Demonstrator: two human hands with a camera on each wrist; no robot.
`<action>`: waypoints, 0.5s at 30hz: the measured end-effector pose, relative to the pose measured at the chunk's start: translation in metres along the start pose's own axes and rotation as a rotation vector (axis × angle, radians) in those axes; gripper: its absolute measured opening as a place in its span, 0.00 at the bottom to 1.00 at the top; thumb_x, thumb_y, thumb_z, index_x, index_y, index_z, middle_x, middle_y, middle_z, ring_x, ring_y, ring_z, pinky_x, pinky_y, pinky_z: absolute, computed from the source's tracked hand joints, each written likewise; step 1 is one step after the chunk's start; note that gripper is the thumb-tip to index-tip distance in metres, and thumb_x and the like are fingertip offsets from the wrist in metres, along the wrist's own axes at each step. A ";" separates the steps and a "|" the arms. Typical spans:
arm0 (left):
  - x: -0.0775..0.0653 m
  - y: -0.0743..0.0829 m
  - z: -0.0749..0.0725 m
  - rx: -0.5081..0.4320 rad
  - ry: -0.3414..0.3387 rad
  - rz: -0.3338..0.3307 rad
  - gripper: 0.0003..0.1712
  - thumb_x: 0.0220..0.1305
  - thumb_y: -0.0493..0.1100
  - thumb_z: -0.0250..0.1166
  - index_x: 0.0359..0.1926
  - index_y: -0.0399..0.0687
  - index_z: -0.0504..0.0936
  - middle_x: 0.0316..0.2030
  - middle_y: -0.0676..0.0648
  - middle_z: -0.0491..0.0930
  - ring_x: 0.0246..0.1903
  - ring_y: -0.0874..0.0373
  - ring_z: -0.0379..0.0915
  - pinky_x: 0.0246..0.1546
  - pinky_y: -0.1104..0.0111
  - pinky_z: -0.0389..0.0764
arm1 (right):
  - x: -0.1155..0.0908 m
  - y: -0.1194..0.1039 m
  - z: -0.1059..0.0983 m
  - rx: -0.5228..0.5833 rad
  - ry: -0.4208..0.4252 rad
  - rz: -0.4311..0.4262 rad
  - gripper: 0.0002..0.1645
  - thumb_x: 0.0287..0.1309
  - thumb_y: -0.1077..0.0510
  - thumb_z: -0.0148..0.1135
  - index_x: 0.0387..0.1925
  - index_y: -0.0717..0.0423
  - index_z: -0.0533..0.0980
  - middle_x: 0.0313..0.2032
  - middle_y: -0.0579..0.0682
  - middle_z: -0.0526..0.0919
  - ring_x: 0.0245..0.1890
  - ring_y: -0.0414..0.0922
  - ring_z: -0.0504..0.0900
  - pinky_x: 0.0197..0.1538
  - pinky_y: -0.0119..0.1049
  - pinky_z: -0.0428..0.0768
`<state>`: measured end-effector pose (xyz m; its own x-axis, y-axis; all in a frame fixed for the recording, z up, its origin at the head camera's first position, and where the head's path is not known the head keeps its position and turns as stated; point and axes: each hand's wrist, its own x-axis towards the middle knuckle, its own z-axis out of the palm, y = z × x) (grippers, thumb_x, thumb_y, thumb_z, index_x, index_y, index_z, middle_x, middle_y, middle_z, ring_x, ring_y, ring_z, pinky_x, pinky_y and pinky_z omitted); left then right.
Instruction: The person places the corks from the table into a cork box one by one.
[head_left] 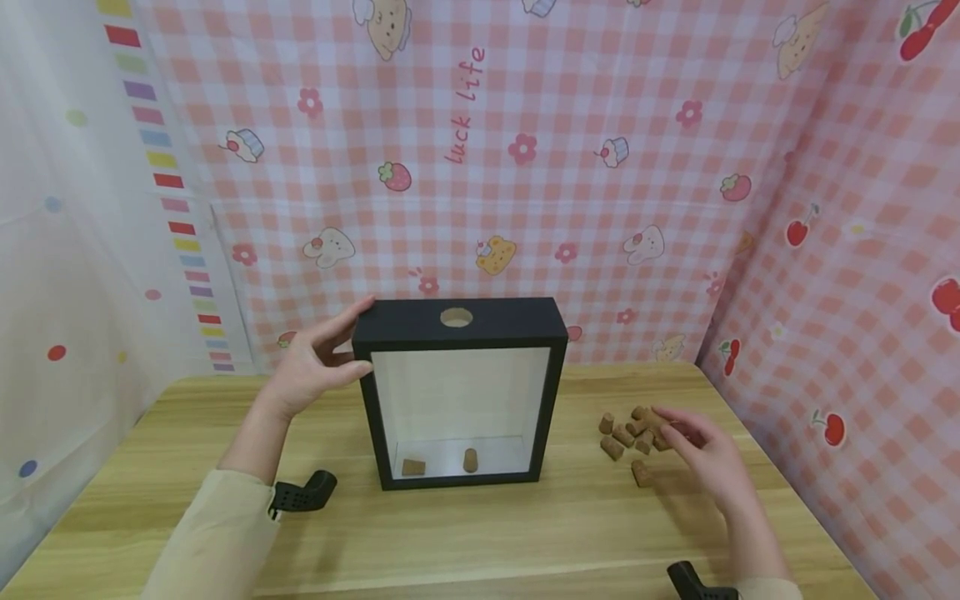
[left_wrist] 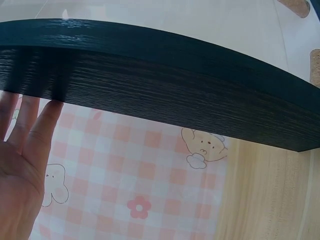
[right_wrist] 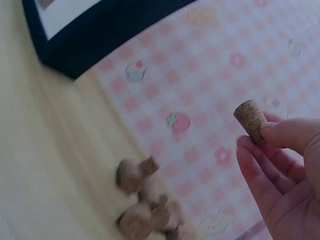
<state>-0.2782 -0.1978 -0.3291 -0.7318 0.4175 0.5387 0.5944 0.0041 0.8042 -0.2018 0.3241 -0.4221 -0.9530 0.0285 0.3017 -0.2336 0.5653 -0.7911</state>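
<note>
A black box frame (head_left: pixel 517 323) with a clear front and a round hole (head_left: pixel 456 317) in its top stands upright mid-table. Two corks lie inside: one cork (head_left: pixel 414 467) on its side at the left, another cork (head_left: pixel 470 460) near the middle. My left hand (head_left: pixel 311 371) grips the frame's upper left corner, thumb at the front edge; in the left wrist view its fingers (left_wrist: pixel 45 125) reach the rear edge. Over at the right, my right hand (head_left: pixel 705 458) pinches a tapered cork (right_wrist: pixel 250 121) between thumb and fingers, above a loose group of corks (head_left: pixel 622 435).
One cork (head_left: pixel 641 473) lies a little nearer than the group. The wooden table (head_left: pixel 480 542) ends at a pink checked curtain (head_left: pixel 570 200) behind and another at the right. Black wrist devices show at the left wrist (head_left: pixel 303 493) and the right wrist (head_left: pixel 697 583).
</note>
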 end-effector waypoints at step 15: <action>-0.001 0.000 -0.001 -0.009 -0.003 0.001 0.44 0.58 0.23 0.65 0.75 0.40 0.60 0.74 0.48 0.59 0.69 0.59 0.61 0.54 0.69 0.75 | 0.031 -0.079 0.008 0.220 0.056 -0.346 0.17 0.68 0.69 0.56 0.56 0.69 0.78 0.48 0.44 0.77 0.44 0.36 0.79 0.49 0.26 0.78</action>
<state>-0.2777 -0.1988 -0.3292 -0.7302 0.4203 0.5387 0.5919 -0.0048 0.8060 -0.2141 0.2743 -0.3546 -0.8003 -0.0843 0.5936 -0.5800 0.3596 -0.7309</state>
